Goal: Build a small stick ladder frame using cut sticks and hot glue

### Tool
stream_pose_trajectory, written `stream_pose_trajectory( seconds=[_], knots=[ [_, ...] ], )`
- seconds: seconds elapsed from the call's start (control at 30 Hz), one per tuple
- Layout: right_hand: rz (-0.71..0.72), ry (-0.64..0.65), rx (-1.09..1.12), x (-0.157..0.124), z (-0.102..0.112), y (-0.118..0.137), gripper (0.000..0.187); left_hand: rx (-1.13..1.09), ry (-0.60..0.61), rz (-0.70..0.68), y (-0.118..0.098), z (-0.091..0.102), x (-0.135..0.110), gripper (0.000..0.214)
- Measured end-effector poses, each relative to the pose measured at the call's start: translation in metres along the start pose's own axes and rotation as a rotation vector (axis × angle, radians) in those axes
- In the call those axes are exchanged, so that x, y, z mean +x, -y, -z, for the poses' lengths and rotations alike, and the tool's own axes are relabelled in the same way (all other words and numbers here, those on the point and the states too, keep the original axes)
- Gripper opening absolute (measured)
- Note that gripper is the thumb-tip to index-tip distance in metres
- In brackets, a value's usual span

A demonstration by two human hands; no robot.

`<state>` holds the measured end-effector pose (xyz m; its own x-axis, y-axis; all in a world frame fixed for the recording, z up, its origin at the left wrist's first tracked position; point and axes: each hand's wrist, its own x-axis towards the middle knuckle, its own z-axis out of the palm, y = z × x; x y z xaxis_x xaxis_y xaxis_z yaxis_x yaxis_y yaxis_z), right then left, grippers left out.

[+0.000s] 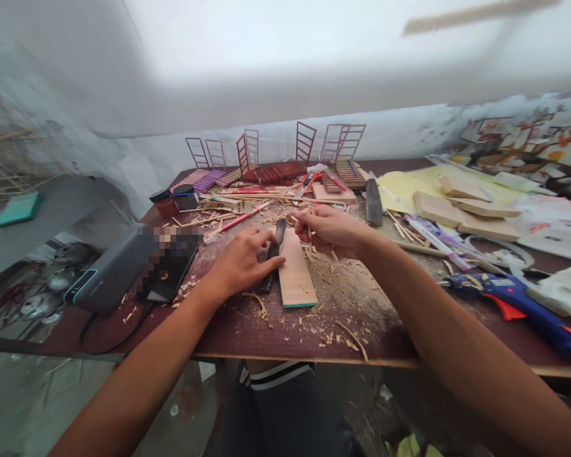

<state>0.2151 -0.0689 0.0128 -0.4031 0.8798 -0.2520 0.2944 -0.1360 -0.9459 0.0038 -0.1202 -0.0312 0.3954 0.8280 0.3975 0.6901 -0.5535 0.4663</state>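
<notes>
While left hand [242, 261] clasps one dark blade [276, 233], right grip [330, 230] pinches one stick [309, 240]

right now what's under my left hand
A dark flat tool lies under the left hand, along the wooden board on the shaving-strewn table. The hand covers its middle, so its full shape is hidden.

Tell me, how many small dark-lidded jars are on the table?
2: a red jar and a darker jar beside it, both at the table's left, beyond the left hand. The stick clutter could hide more.
</notes>
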Motion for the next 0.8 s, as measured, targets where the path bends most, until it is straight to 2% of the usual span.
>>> stream_pose_trajectory(
  seconds=[0.13, 0.23, 0.3, 0.33, 0.37, 0.47, 0.57, 0.67, 0.8],
  knots=[
    [0.092, -0.09, -0.284, 0.003, 0.009, -0.006, 0.042, -0.107, 0.034, -0.017, 0.0, 0.001, 0.001, 0.017],
    [0.261, -0.268, -0.466, 0.004, 0.016, -0.003, 0.049, -0.118, 0.002, -0.034, -0.002, 0.002, 0.001, 0.014],
    [0.379, -0.402, -0.465, 0.003, 0.015, 0.001, 0.052, -0.125, 0.009, -0.052, -0.004, 0.003, 0.001, 0.014],
    [0.43, -0.42, -0.402, 0.002, 0.011, 0.004, 0.053, -0.133, 0.022, -0.071, -0.005, 0.003, 0.001, 0.014],
    [0.474, -0.398, -0.305, 0.001, 0.005, 0.007, 0.055, -0.14, 0.037, -0.095, -0.005, 0.003, 0.001, 0.015],
    [0.523, -0.165, 0.042, -0.001, -0.021, 0.01, 0.066, -0.152, 0.075, -0.155, -0.006, 0.003, 0.0, 0.015],
    [0.545, 0.006, 0.236, 0.003, -0.043, 0.004, 0.071, -0.176, 0.099, -0.162, -0.006, 0.001, 0.0, 0.015],
    [0.567, 0.069, 0.302, 0.012, -0.051, -0.004, 0.071, -0.216, 0.125, -0.177, -0.005, 0.0, 0.001, 0.013],
    [0.564, 0.038, 0.267, 0.02, -0.05, -0.007, 0.07, -0.202, 0.133, -0.228, -0.003, -0.001, 0.002, 0.013]
  ],
)
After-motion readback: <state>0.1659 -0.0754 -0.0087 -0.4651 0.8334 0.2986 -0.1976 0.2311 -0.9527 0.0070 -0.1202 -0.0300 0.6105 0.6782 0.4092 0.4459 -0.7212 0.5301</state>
